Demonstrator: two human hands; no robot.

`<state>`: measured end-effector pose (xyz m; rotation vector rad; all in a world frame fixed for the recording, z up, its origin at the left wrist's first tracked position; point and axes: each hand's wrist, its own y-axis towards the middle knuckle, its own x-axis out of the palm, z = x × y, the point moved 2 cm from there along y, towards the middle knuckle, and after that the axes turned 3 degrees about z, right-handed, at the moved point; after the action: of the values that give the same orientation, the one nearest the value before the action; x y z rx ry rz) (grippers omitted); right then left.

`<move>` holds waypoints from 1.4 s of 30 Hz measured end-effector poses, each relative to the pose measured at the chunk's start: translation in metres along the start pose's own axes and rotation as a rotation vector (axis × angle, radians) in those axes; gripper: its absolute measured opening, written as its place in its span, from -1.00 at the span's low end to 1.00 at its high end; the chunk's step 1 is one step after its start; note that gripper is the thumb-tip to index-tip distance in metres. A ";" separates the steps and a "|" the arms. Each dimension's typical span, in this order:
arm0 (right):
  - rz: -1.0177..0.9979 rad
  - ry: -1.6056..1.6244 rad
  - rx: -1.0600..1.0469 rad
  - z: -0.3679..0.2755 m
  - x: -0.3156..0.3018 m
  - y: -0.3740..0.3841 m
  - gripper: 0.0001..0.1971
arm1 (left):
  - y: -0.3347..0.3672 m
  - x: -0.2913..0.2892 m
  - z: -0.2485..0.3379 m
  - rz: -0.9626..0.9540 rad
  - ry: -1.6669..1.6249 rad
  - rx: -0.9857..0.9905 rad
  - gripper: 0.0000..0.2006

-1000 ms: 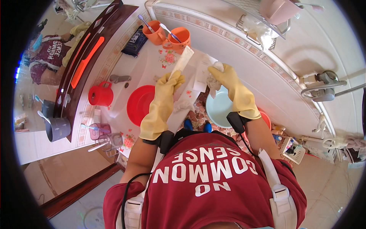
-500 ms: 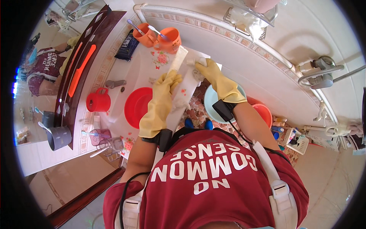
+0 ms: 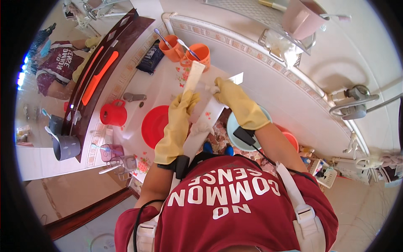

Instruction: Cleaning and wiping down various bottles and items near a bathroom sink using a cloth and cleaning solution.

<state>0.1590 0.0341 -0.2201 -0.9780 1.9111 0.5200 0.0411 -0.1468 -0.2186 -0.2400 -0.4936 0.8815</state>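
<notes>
Yellow rubber gloves cover both hands. My left hand (image 3: 183, 103) is closed around the lower part of a white squeeze tube (image 3: 194, 76), which tilts up toward the orange cups. To its right, my right hand (image 3: 231, 94) pinches a small whitish wad (image 3: 214, 90) that looks like a cloth; the fingers partly hide it. Both hands are over the white washbasin counter (image 3: 221, 110). A red basin (image 3: 153, 128) sits in the sink, left of my left forearm. Another crumpled whitish cloth (image 3: 200, 127) lies on the counter's front rim.
Two orange cups (image 3: 200, 53) with toothbrushes and a dark packet (image 3: 150, 58) stand at the back. At left are a red mug (image 3: 113, 113), a faucet (image 3: 133, 97) and clear cups (image 3: 126, 165). A light-blue basin (image 3: 236, 138) is below my right wrist. A wall shelf (image 3: 247, 17) juts out above.
The view has shifted, so the surroundings sit lower and farther right. My right hand has moved slightly left toward the tube, and less of the whitish wad shows. My left hand keeps its grip.
</notes>
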 end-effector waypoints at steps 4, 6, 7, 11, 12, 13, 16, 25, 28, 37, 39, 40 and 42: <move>-0.079 0.293 -0.026 -0.035 -0.049 -0.025 -0.73 | 0.001 -0.015 0.009 -0.014 -0.172 0.056 -0.67; -0.273 0.602 0.026 -0.056 -0.072 -0.035 -0.73 | 0.001 -0.018 0.016 -0.006 -0.208 0.089 -0.66; -0.276 0.602 0.091 -0.063 -0.081 -0.038 -0.69 | 0.000 -0.019 0.017 -0.008 -0.218 0.084 -0.66; -0.043 0.359 -0.509 -0.083 -0.120 -0.041 -0.57 | -0.002 -0.017 0.022 -0.103 -0.209 0.116 -0.64; -0.037 0.349 -0.516 -0.091 -0.130 -0.045 -0.57 | -0.002 -0.016 0.023 -0.142 -0.193 0.128 -0.63; 0.119 0.207 -0.611 -0.101 -0.140 -0.050 -0.58 | -0.003 -0.018 0.022 -0.146 -0.200 0.138 -0.63; 0.314 -0.009 -0.709 -0.132 -0.170 -0.048 -0.65 | -0.002 -0.021 0.018 -0.134 -0.188 0.161 -0.60; 0.851 -0.568 -0.231 -0.150 -0.222 0.055 -0.78 | -0.014 -0.014 0.027 -0.054 -0.192 0.125 -0.64; 0.820 -0.626 -0.038 -0.142 -0.227 0.074 -0.76 | -0.010 -0.028 0.018 -0.108 -0.231 0.098 -0.66; 0.439 -0.508 0.108 -0.131 -0.244 0.071 -0.74 | -0.008 -0.038 0.022 -0.091 -0.262 0.101 -0.67; 0.430 -0.480 0.119 -0.137 -0.245 0.066 -0.73 | -0.007 -0.036 0.025 -0.093 -0.249 0.087 -0.67; 0.424 -0.449 0.124 -0.140 -0.245 0.062 -0.73 | -0.004 -0.036 0.023 -0.095 -0.245 0.084 -0.67; 0.486 -0.445 0.097 -0.138 -0.244 0.054 -0.73 | 0.003 -0.036 0.017 -0.159 -0.290 0.047 -0.66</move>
<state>0.1120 0.0757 0.0580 -0.2879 1.7341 0.8374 0.0112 -0.1733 -0.2165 -0.0285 -0.7498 0.7741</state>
